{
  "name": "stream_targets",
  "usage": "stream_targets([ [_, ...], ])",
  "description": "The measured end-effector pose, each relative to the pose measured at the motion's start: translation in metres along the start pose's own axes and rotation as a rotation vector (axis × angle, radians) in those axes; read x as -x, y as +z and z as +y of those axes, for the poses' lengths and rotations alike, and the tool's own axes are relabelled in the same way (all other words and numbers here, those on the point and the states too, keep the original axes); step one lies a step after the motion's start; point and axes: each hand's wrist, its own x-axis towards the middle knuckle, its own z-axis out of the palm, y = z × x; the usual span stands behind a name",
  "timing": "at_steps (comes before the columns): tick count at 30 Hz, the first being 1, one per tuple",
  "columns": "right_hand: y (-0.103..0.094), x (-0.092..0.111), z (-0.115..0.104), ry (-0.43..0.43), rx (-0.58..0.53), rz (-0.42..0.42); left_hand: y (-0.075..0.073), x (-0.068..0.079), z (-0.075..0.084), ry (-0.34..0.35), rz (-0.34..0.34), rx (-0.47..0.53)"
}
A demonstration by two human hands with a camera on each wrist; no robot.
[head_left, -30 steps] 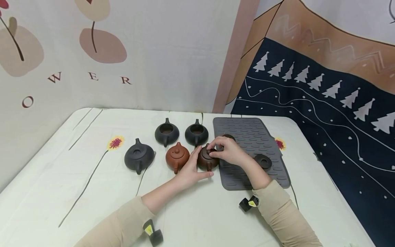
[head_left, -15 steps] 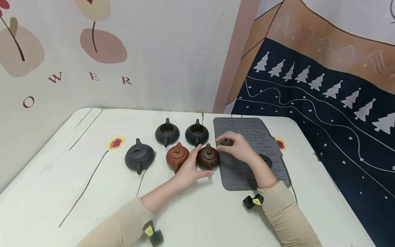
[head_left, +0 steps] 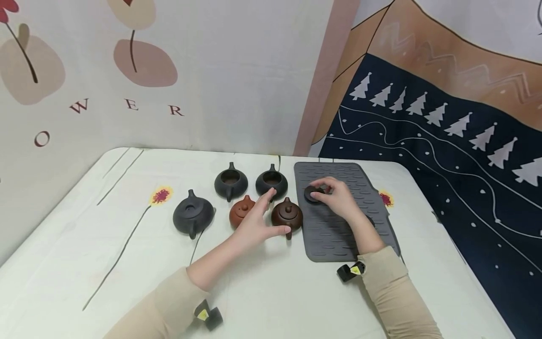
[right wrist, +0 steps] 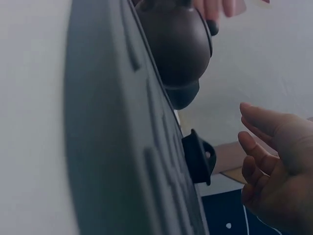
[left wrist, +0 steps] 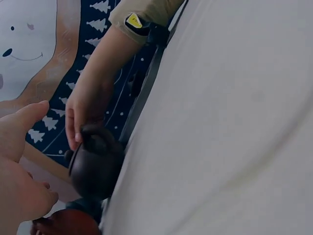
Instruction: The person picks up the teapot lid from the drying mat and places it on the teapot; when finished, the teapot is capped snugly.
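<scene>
My left hand (head_left: 254, 226) is spread with straight fingers between the red-brown teapot (head_left: 240, 213) and the dark brown teapot (head_left: 287, 215), its thumb near the dark brown one's front end. Both teapots wear knobbed lids. In the left wrist view, a gap separates that hand from the dark brown teapot (left wrist: 95, 169). My right hand (head_left: 340, 200) hovers by a dark lid (head_left: 310, 194) on the grey mat (head_left: 326, 247). The right wrist view shows its fingers loosely bent and apart from the lid (right wrist: 198, 156).
Two black teapots without lids, one (head_left: 221, 187) left and one (head_left: 261, 184) right, stand behind the lidded pair. A larger dark grey teapot (head_left: 186, 222) stands at the left. Another dark lid (head_left: 370, 220) on the mat is mostly hidden behind my right wrist.
My right hand has left the dark brown teapot's lid knob and moved right to the dark lid on the mat. My left hand has drawn slightly left, off the dark brown teapot's side.
</scene>
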Motion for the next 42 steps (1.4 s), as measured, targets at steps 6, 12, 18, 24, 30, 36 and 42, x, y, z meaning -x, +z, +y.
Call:
stream_targets([
  [6, -0.001, -0.002, 0.009, 0.043, 0.021, 0.029, -0.014, -0.003, 0.006, 0.056, 0.031, -0.008],
  [12, -0.001, -0.004, 0.014, 0.092, 0.019, 0.036, -0.034, -0.008, 0.008, 0.051, 0.11, -0.031],
  [18, -0.001, -0.005, 0.019, 0.115, -0.009, 0.009, -0.063, -0.016, 0.003, 0.029, 0.168, -0.093],
  [24, -0.002, -0.009, 0.024, 0.121, 0.001, -0.008, -0.097, -0.023, -0.008, -0.006, 0.172, -0.182],
  [30, -0.001, -0.012, 0.025, 0.134, 0.036, -0.036, -0.125, -0.029, -0.013, -0.048, 0.136, -0.294],
  [36, -0.002, -0.014, 0.026, 0.123, 0.065, -0.061, -0.15, -0.034, -0.018, -0.074, 0.049, -0.377],
  [42, -0.002, -0.014, 0.027, 0.106, 0.082, -0.072, -0.167, -0.044, -0.03, -0.113, -0.026, -0.434],
])
